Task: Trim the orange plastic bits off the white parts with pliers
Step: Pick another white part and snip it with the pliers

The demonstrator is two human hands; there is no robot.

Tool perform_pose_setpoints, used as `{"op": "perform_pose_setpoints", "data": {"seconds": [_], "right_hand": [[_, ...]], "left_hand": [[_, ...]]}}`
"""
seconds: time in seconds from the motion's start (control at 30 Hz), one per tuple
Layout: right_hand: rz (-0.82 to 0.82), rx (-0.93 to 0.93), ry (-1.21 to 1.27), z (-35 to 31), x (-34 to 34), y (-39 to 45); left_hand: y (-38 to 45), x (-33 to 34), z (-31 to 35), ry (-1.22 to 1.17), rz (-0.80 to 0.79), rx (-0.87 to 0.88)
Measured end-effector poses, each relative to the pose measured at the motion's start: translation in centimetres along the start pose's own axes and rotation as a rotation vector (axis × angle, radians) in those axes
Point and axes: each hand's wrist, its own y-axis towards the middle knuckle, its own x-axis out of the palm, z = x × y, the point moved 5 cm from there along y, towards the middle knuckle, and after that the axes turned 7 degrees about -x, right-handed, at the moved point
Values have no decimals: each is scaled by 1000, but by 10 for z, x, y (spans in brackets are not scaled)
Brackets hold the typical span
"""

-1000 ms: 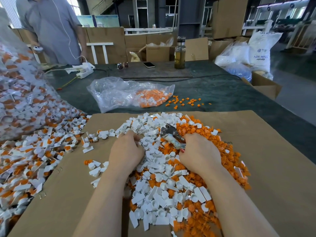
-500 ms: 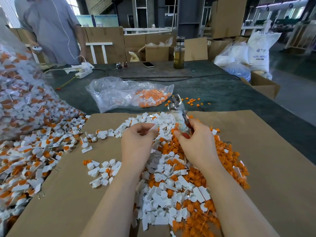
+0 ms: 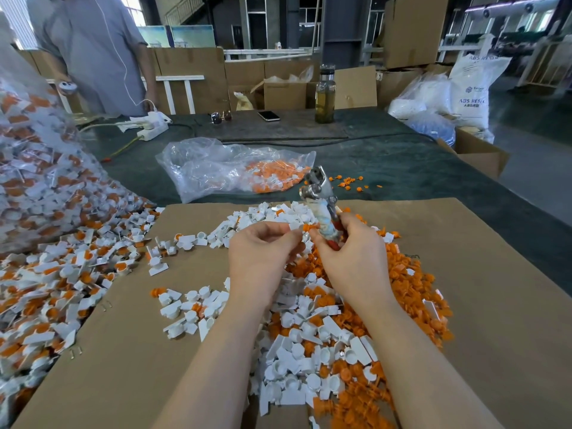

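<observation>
Forearms run up from the bottom edge of the frame, over a mixed heap [image 3: 312,366] of cut white pieces and orange offcuts, dumped close so that scrap falls where we work. At mid-frame our left hand [image 3: 263,252] pinches one white part [image 3: 296,226] between thumb and fingertips, its orange bit [image 3: 309,227] turned to the right, we judge so that the tool can reach it. Our right hand [image 3: 349,252] curls round the handles of the pliers [image 3: 322,205], whose metal head points up and away, above the part and not yet on it; whether the jaws are apart we cannot tell.

Everything lies on a cardboard sheet [image 3: 495,305], probably to spare the bench [image 3: 418,168] and to gather the waste. At the left edge of the frame a big clear sack [image 3: 34,168] spills untrimmed pieces [image 3: 62,274] within reach of the left hand. Beyond the cardboard, at upper centre, a smaller plastic bag [image 3: 229,168] holds orange bits, likely collected scrap. Farther off stand a bottle [image 3: 325,94], a phone [image 3: 268,116] and, at upper left, a person in a grey shirt [image 3: 93,51].
</observation>
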Motion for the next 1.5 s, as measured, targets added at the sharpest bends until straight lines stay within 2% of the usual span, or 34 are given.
{"op": "perform_pose_setpoints", "data": {"seconds": [0.2,0.6,0.87,1.07,1.17,1.33,1.5], "right_hand": [[8,30,-31,2,0,0],[35,30,21,4,-1,1],[-130,84,185,11,5,4],[-190,82,223,10,5,3],[-234,59,222,9,3,2],[-298,63,229,10,-1,2],[-323,46,223,11,1,0]], "left_hand": [[-6,4,6,89,34,102],[-12,10,13,207,-6,276],[-6,8,7,203,44,226],[-3,5,6,219,52,202],[-1,3,6,165,38,168],[3,-4,5,-86,-13,122],[5,-10,5,-167,-20,119]]}}
